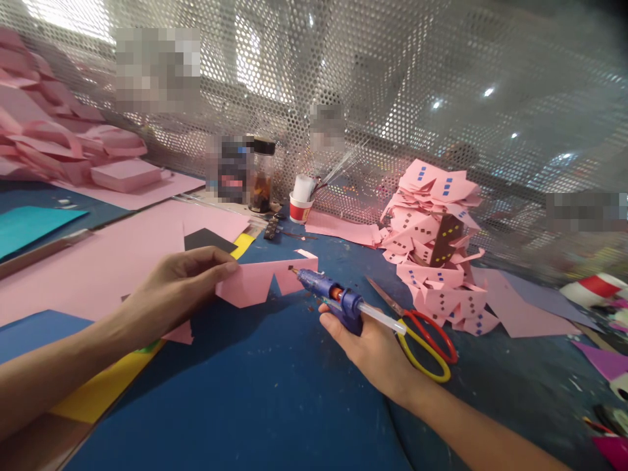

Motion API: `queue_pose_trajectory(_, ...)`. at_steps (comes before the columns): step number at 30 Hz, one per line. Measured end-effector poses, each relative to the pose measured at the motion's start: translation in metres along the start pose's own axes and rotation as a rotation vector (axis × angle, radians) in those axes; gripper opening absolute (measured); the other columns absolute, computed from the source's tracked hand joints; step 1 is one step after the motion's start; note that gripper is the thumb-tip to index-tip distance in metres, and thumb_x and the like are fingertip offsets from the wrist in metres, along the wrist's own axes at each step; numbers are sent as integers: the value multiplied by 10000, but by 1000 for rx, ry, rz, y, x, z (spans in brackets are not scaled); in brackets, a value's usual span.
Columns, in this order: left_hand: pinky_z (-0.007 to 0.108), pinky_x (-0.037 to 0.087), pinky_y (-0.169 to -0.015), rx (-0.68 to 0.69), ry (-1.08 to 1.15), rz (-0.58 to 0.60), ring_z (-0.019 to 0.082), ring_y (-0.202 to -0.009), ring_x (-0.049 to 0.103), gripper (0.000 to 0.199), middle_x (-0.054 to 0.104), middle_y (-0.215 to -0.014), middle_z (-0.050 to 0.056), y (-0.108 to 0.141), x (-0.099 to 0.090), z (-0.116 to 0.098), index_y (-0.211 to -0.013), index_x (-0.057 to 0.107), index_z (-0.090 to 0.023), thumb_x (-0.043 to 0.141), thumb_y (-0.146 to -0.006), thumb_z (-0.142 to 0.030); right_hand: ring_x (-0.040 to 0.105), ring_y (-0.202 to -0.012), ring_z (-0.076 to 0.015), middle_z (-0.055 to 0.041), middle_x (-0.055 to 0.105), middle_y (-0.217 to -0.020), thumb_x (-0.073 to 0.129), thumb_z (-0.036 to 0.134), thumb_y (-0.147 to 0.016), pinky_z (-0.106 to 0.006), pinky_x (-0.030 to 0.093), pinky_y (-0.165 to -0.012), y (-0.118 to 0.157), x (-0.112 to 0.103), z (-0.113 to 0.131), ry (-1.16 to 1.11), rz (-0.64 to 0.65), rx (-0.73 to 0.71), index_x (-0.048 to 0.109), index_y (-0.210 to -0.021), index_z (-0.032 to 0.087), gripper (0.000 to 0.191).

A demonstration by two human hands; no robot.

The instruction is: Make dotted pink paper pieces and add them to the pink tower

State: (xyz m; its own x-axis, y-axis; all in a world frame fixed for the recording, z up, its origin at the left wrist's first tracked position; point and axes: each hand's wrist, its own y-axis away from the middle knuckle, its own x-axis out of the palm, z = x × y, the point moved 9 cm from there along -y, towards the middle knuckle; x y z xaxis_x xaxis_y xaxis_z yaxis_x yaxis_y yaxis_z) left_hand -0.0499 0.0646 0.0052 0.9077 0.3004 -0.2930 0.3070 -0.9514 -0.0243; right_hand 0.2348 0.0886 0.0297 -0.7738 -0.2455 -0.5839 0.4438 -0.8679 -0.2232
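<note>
Many folded pink pieces (49, 124) lie heaped far to the left of the blue glue gun (318, 284), with a teal sheet (36, 229) in front of the heap. Nearer the gun, yet well to its left, spreads a large pink sheet (122, 245). The left hand (189, 282) comes next, its thumb and fingers pinching one end of a notched pink cut-out (248, 282); that piece sits just left of the gun, held up above the blue tabletop (235, 412). Behind the gun and slightly left stand a lidded jar (261, 180) and a paper cup (300, 209).

The gun's nozzle is at the cut-out's far end, beside a small dark square (whether it touches, I cannot tell). The right hand (375, 356) is wrapped around the gun's handle; its trigger finger is hidden. Gluing at that end seems to be the step in hand, and the next move probably calls for a steady pinch and careful placing of the tip, clear of the fingers.

Right of the gun lie red-and-yellow scissors (428, 320), and beyond them rises a stack of pink pieces (441, 288) marked with small squares.
</note>
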Motion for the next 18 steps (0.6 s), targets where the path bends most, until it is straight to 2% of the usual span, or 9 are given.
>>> queue_pose_trajectory(5, 166, 281, -462, -54, 86, 15, 92, -543, 409, 337, 501, -634, -49, 0, 3, 1, -823, 660, -190, 717, -785, -520, 672, -678, -138, 15, 713, -768, 588, 445, -933, -218, 535, -633, 1, -2, 1, 35, -4, 7, 696, -946, 231, 240)
queue_pose_trajectory(10, 158, 268, -468, -44, 115, 0, 78, -548, 391, 335, 495, -639, -54, 1, 3, -2, -804, 659, -185, 741, -767, -508, 620, -608, -131, 25, 661, -691, 577, 471, -933, -223, 511, -581, 1, -4, 1, 80, -22, 0, 676, -885, 233, 263)
queue_pose_trajectory(18, 172, 293, -486, -33, 150, 22, 86, -578, 428, 317, 531, -684, -41, 1, 5, -5, -802, 666, -193, 746, -770, -498, 634, -660, -155, -1, 679, -746, 547, 511, -939, -245, 499, -566, 0, -4, 2, 150, -6, -7, 659, -877, 233, 305)
